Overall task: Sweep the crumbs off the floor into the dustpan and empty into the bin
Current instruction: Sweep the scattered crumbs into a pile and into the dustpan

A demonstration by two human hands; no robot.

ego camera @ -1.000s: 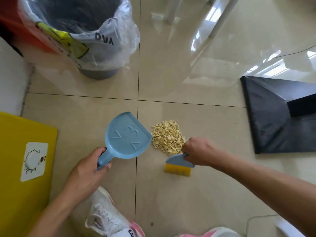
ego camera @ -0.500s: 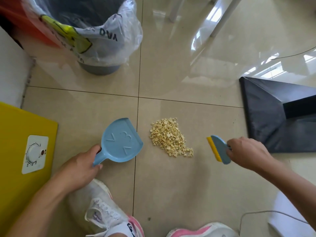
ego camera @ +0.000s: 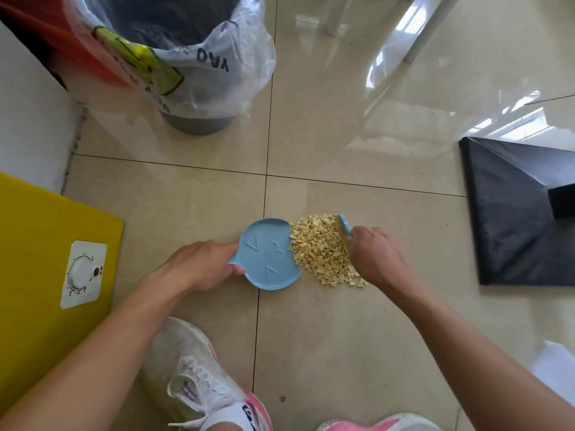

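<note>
Bare forearms, no sleeves; white lace-up sneakers [ego camera: 199, 377] with pink heels and soles, a white sock [ego camera: 230, 413] showing dark lettering at the left ankle

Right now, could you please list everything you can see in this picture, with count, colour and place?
Crumbs: one pile, pale yellow, on the floor between dustpan and brush.
Dustpan: one, light blue, on the floor, its lip at the pile's left edge.
Brush: one, blue with yellow bristles, at the pile's right edge.
Bin: one, grey, lined with a clear printed bag, top left.
Box: one, yellow with a white dial panel, left edge.
Base plate: one, black, right edge.
Floor: glossy beige tiles.
Shoes: two, white and pink, bottom.
Left hand: grips the dustpan handle.
Right hand: holds the brush.
</note>
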